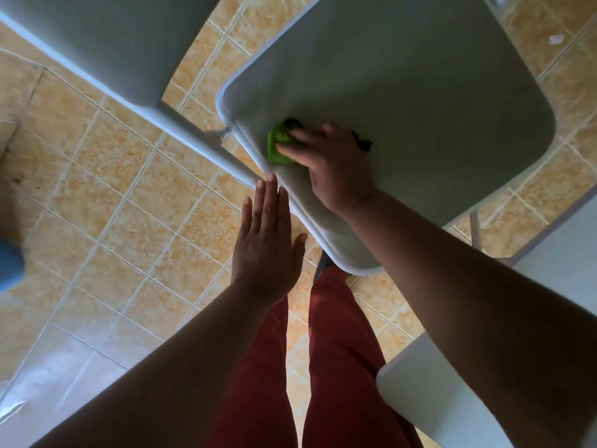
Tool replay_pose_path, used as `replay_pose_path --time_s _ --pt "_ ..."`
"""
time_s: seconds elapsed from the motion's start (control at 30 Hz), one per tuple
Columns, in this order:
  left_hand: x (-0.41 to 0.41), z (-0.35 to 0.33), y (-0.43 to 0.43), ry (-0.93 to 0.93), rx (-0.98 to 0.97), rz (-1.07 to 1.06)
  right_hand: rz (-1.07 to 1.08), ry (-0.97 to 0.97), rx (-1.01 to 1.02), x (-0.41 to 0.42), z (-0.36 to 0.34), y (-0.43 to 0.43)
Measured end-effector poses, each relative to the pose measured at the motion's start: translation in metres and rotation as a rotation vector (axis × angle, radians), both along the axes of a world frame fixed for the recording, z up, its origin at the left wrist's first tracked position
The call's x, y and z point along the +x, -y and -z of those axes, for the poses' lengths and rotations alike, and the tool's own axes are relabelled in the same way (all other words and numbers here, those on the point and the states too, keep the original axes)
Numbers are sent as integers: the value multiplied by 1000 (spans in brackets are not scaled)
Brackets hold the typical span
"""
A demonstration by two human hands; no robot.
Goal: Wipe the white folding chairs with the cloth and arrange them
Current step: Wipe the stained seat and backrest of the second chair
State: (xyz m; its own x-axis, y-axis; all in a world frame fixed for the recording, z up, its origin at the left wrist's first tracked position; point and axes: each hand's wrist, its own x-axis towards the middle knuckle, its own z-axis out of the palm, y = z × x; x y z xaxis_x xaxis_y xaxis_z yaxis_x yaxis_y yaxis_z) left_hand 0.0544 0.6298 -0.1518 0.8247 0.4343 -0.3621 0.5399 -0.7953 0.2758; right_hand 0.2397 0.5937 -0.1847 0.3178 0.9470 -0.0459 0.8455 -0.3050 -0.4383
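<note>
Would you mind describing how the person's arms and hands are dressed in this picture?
Both forearms are bare as far as the frame shows: no sleeves or gloves. The left hand and right hand carry no visible rings, and neither wrist shows a watch or bracelet. The fingernails look short and unpainted. Below the arms, the legs wear red trousers.

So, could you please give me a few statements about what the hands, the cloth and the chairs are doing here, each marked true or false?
1. The right hand presses a green cloth onto the chair seat. True.
2. The left hand grips a second cloth. False: it is open and flat, holding nothing, its fingertips by the seat's edge.
3. The cloth lies near the seat's left edge. True.
4. The floor is dark carpet. False: it is tan tile with pale grout.
5. Only one chair is in view. False: another chair shows at upper left.
</note>
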Motion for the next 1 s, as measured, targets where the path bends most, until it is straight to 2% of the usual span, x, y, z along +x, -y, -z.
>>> replay_pose_path --time_s 0.17,0.27,0.33,0.4,0.5,0.57,0.63,0.7,0.73,0.8,0.87,1.0 --pt "-14 -4 10 25 -3 33 -151 -20 -126 -39 -18 81" --pt "-9 -3 10 54 -14 46 -256 -120 -170 -59 -33 149" --pt "-2 0 8 51 -20 73 -308 -165 -202 -59 -38 187" --pt "7 4 8 45 -10 111 -267 -198 -206 -39 -48 199" --pt "24 12 7 59 -4 162 -11 -193 -87 28 -62 183" --pt "33 17 6 70 0 194 217 8 -33 87 -67 160" --pt "42 22 6 66 5 223 475 123 42 138 -60 144" --pt "47 28 4 59 1 235 798 38 97 164 -46 137" --pt "48 30 4 58 0 239 863 35 75 165 -38 134" --pt "48 34 4 62 3 255 838 62 -50 139 -24 129" --pt "46 36 4 61 -2 259 678 145 -78 86 -16 134" --pt "45 34 1 66 -7 259 278 -32 -121 -42 -32 155"
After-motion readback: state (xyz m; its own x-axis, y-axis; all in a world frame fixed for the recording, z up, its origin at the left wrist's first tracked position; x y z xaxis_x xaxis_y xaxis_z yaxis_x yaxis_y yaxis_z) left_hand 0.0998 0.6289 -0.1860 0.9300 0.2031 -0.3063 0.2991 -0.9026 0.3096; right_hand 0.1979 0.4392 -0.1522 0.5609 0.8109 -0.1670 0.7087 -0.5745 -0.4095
